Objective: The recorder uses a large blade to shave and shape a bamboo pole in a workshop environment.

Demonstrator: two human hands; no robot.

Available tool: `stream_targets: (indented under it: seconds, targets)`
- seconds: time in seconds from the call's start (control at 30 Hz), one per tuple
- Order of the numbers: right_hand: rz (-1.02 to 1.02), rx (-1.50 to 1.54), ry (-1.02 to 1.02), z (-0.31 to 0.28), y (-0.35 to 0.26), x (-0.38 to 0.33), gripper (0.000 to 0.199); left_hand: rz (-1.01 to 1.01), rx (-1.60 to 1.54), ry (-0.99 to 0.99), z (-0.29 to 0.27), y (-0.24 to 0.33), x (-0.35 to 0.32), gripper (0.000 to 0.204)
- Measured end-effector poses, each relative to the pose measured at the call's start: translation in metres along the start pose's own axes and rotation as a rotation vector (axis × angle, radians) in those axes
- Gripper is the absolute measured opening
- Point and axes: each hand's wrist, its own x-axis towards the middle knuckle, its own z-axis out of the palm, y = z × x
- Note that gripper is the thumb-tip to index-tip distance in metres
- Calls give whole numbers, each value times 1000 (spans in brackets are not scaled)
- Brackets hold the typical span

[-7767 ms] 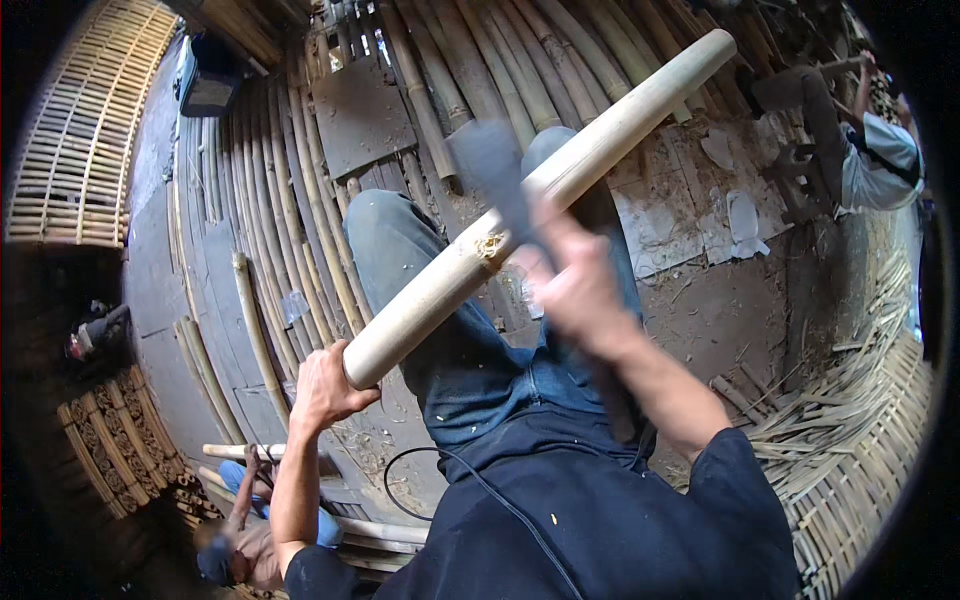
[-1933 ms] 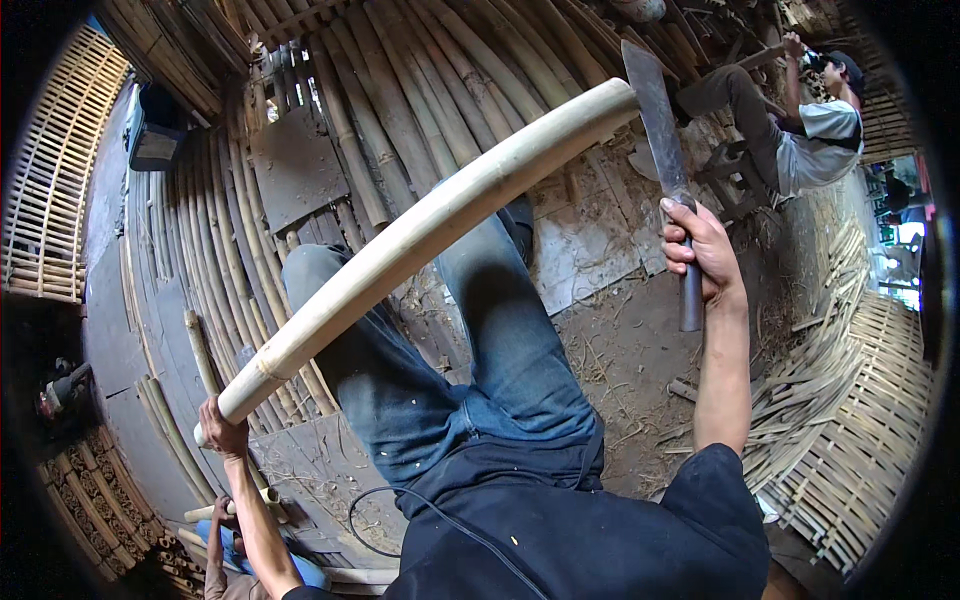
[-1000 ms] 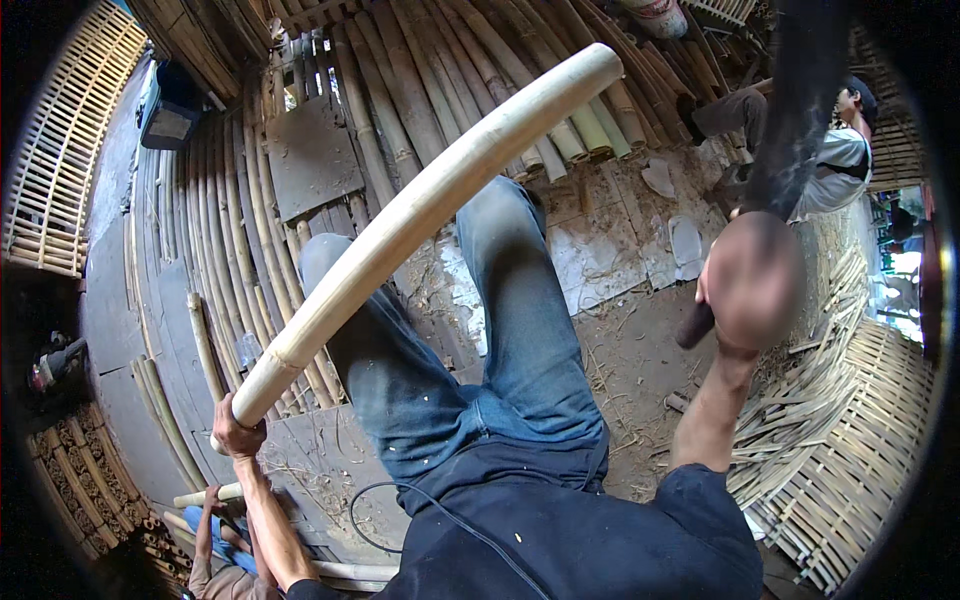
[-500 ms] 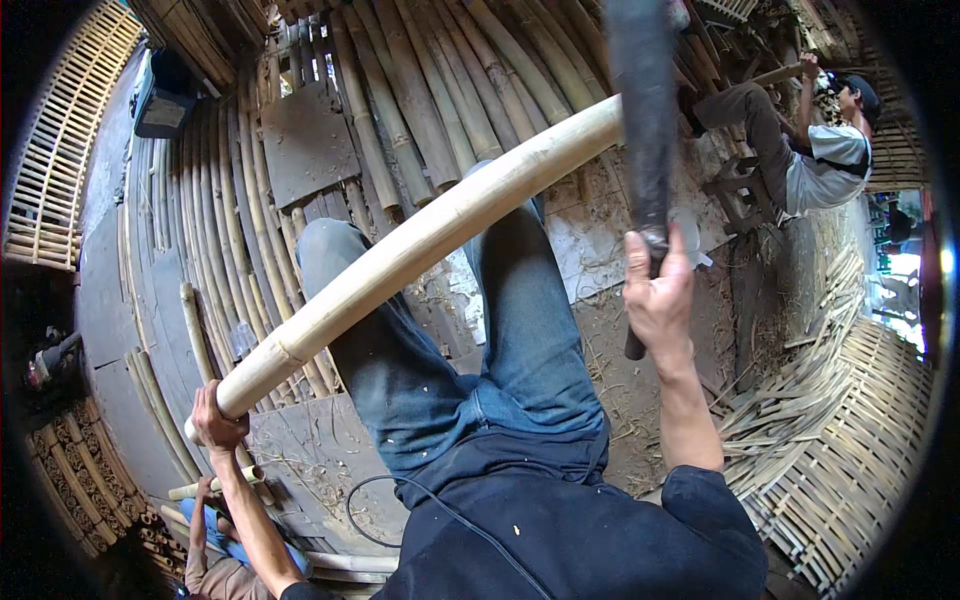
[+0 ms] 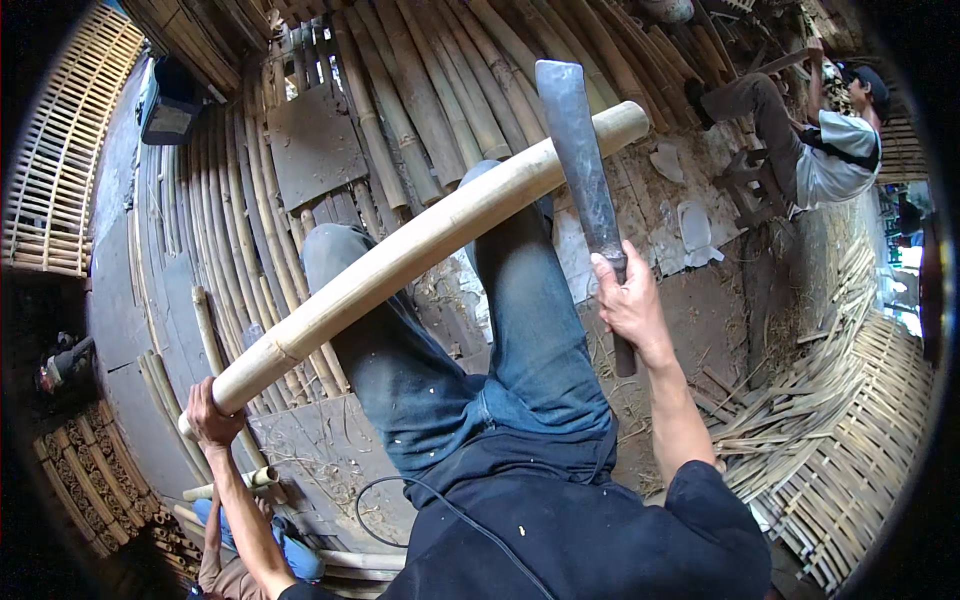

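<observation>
A long, pale bamboo pole lies slantwise across my thighs, its near left end lower in view and its far end up to the right. My left hand is wrapped round the pole close to its left end. In my right hand is a machete, gripped by its dark handle. Its broad, grey, square-tipped blade points away from me and crosses over the pole near the far end. Whether the blade touches the bamboo I cannot tell.
Many bamboo poles line the ground ahead, with a flat board on them. At the right are split strips and woven bamboo. One person sits at the far right; another person is at the lower left.
The machete has swung left, from beyond the pole's far end to across it, and my right hand moved slightly left and down. My left hand still holds the pole.
</observation>
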Motion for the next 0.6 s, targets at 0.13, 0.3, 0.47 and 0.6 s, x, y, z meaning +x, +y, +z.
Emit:
stream_targets:
  seconds: [0.13,0.3,0.47,0.6]
  targets:
    - [0,103,60,-25,4,21,31,24,29,30,6,3,12,56]
    - [141,303,166,2,-9,31,31,43,20,4,11,-2,21,53]
    - [-85,3,-168,24,-1,-22,42,50,29,-11,15,0,19,54]
    - [-108,-153,-154,2,-23,-11,47,-12,35,-22,12,0,7,58]
